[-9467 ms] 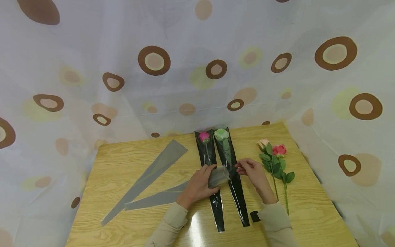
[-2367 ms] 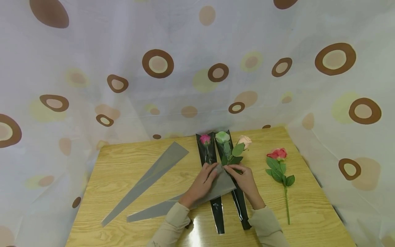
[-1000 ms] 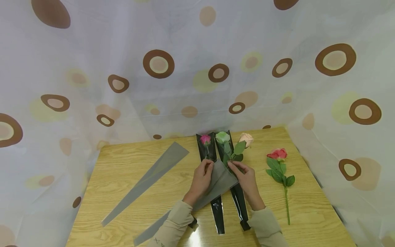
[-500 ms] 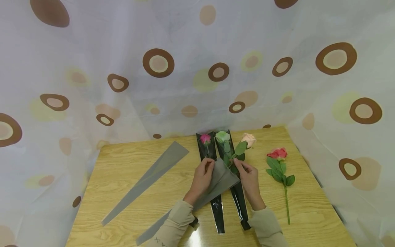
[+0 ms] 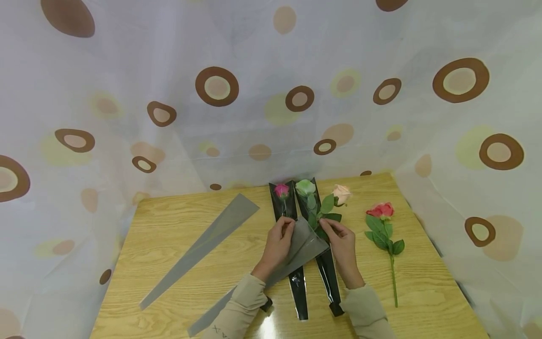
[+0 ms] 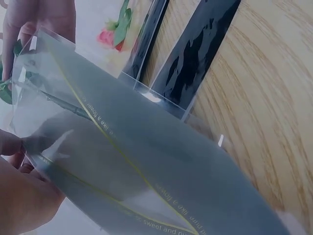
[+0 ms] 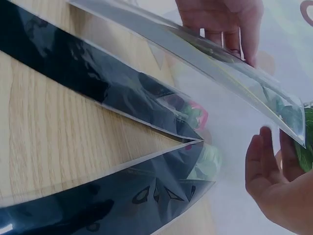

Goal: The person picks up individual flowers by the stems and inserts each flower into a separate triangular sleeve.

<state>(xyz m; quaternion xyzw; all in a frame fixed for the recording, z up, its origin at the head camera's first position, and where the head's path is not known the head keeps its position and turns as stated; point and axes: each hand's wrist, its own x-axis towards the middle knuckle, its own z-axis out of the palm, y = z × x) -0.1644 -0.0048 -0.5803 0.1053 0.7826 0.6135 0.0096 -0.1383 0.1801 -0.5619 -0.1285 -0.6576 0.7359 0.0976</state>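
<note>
Sliding the peach rose [image 5: 341, 193] into the grey flower sleeve [image 5: 304, 246] above the desk [image 5: 427, 268] seems in hand, the left hand [image 5: 276, 246] pinching the mouth, the right hand's [image 5: 342, 249] fingers clamped on the partly inserted stem, a gentle push likely needed next.

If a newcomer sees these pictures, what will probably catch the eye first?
Probably the peach rose, held by the right fingers, its lower stem inside the grey wrapper that the left fingers pinch. Next, perhaps, the magenta rose and pale green rose, in black wrappers at the far edge of the table. The coral-red flower lies apart, at the right.
</note>
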